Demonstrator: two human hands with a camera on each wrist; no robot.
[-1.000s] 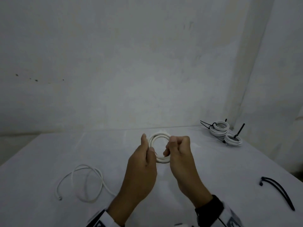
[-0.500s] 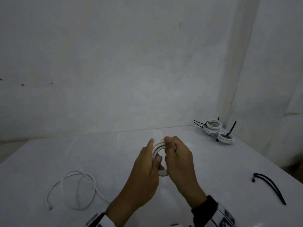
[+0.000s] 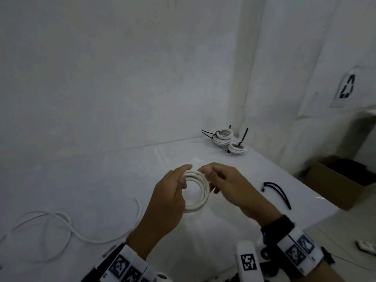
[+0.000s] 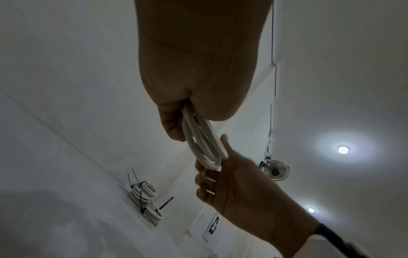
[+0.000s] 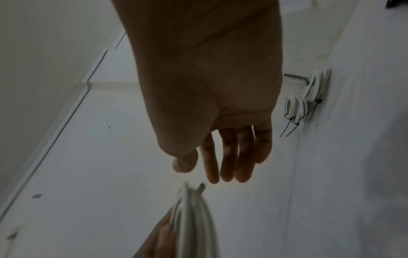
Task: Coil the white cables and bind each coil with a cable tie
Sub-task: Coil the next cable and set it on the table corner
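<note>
Our left hand [image 3: 166,202] fingers [image 4: 172,125] pinch the white cable coil [image 3: 196,192] above the counter [image 3: 122,180]; our right hand [image 3: 234,190] has just let go, fingers [image 5: 229,157] spread. With winding seemingly done, the loose black cable ties [image 3: 277,193] come next.
</note>
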